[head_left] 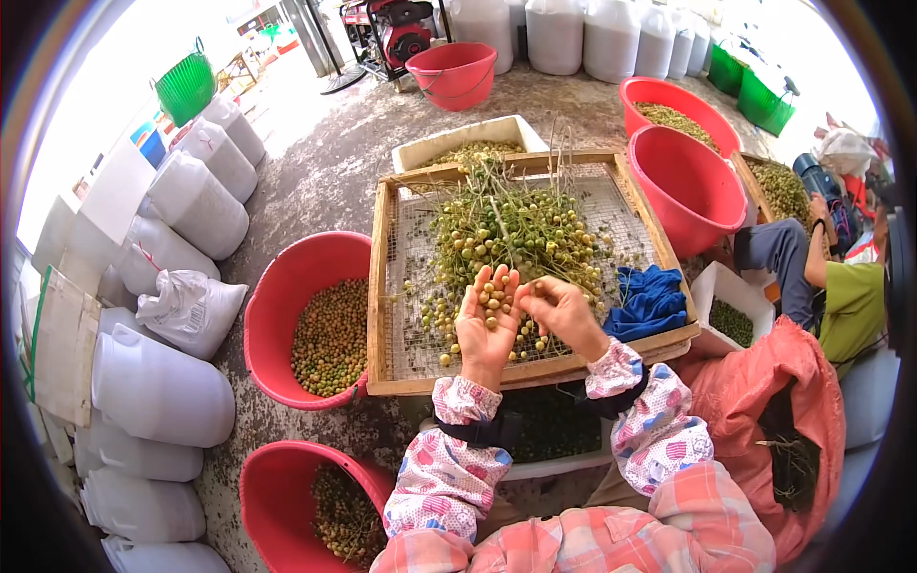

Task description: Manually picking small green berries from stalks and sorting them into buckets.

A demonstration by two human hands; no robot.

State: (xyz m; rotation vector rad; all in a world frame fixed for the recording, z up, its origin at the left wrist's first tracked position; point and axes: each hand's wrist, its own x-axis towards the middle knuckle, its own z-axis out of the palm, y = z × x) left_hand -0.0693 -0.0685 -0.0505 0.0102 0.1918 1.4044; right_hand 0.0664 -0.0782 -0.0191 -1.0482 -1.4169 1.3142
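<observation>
My left hand (pixel 481 351) is palm up, cupping several loose yellowish berries (pixel 491 303) across the palm and fingers. Beside it, my right hand (pixel 566 315) has its thumb and forefinger brought close together at the left fingertips; whether they pinch a berry is too small to tell. Both hands are over the near part of a wood-framed wire-mesh sieve (pixel 380 286). On the mesh lies a heap of green and yellow berry clusters (pixel 516 225) on thin stems, with loose berries around it. A crumpled blue cloth (pixel 647 302) rests at the sieve's right corner.
Left of the sieve stands a red tub (pixel 269 322) of berries, with another red tub (pixel 261 494) nearer me. A pink woven sack (pixel 795 358) holding stems is at my right. Beyond it sits another person (pixel 852 308). White plastic drums (pixel 172 387) line the left.
</observation>
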